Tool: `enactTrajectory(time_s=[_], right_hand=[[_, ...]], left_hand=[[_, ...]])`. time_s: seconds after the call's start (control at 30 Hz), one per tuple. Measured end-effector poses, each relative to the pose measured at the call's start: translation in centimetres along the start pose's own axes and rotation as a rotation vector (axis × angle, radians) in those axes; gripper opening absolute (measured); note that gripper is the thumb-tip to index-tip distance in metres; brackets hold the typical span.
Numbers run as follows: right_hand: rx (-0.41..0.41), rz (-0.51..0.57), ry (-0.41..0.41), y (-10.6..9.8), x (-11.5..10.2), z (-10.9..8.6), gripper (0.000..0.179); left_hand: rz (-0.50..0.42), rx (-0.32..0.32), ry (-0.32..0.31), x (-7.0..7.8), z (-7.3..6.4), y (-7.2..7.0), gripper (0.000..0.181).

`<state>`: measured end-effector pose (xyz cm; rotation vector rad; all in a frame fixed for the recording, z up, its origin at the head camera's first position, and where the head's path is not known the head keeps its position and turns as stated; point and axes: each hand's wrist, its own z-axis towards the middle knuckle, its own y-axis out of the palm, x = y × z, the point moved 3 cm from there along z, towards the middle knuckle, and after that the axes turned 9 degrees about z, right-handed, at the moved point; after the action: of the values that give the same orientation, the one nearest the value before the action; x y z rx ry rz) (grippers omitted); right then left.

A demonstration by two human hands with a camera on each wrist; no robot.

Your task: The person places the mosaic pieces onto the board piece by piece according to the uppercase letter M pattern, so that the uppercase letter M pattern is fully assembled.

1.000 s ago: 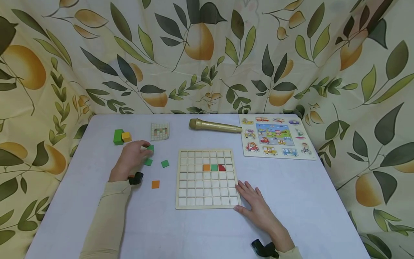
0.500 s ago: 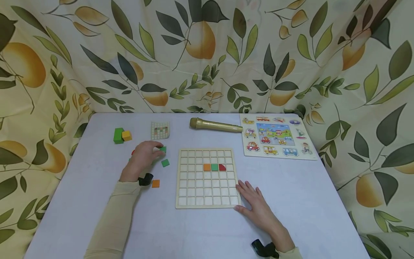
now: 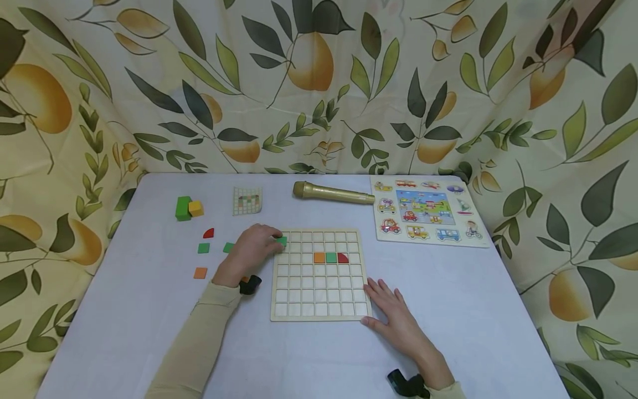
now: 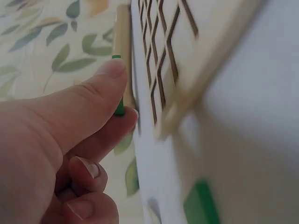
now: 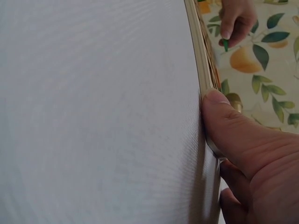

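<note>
My left hand (image 3: pixel 249 252) pinches a small green square tile (image 3: pixel 282 241) between thumb and fingers, over the upper left corner of the wooden grid board (image 3: pixel 313 282). The left wrist view shows that tile (image 4: pixel 119 107) edge-on, raised off the table. In the board's third row sit an orange square tile (image 3: pixel 319 257), a green square tile (image 3: pixel 331 257) and a red quarter-round tile (image 3: pixel 343 258), side by side. My right hand (image 3: pixel 396 324) rests at the board's lower right edge with fingers extended; its thumb (image 5: pixel 217 100) touches the rim.
Left of the board lie a red quarter-round tile (image 3: pixel 209 233), green tiles (image 3: pixel 203 248) and an orange tile (image 3: pixel 200 272). Behind them stand green (image 3: pixel 183 209) and yellow (image 3: pixel 196 208) blocks. Farther back are a pattern card (image 3: pixel 246 200), a gold microphone (image 3: pixel 331 193) and a vehicle puzzle (image 3: pixel 428 210).
My left hand has carried the green tile rightward from the loose tiles to the board's upper left corner, uncovering tiles behind it. My right hand has stayed in place.
</note>
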<state>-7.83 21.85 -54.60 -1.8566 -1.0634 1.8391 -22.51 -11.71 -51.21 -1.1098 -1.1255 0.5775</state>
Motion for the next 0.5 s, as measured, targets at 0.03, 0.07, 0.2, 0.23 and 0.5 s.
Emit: enactTrajectory(time_s=[0.03,0.07,0.2,0.23,0.5], right_hand=[[0.001,0.001,0.000,0.0,0.0,0.0,0.079],[0.002,0.001,0.000,0.0,0.0,0.0,0.079],[0.005,0.004,-0.003,0.0,0.1,0.0,0.078],[0.008,0.004,-0.004,0.0,0.1,0.0,0.078],[0.027,0.002,-0.028,0.1,0.1,0.1,0.079]], left_hand=[[0.007,-0.005,0.009,0.3,0.2,0.2,0.030],[0.008,-0.011,0.015,0.6,0.3,0.5,0.030],[-0.002,-0.018,0.035,1.6,0.6,1.3,0.028],[-0.010,-0.020,0.036,1.8,0.7,1.4,0.027],[-0.017,-0.015,0.116,3.3,1.1,2.3,0.024]])
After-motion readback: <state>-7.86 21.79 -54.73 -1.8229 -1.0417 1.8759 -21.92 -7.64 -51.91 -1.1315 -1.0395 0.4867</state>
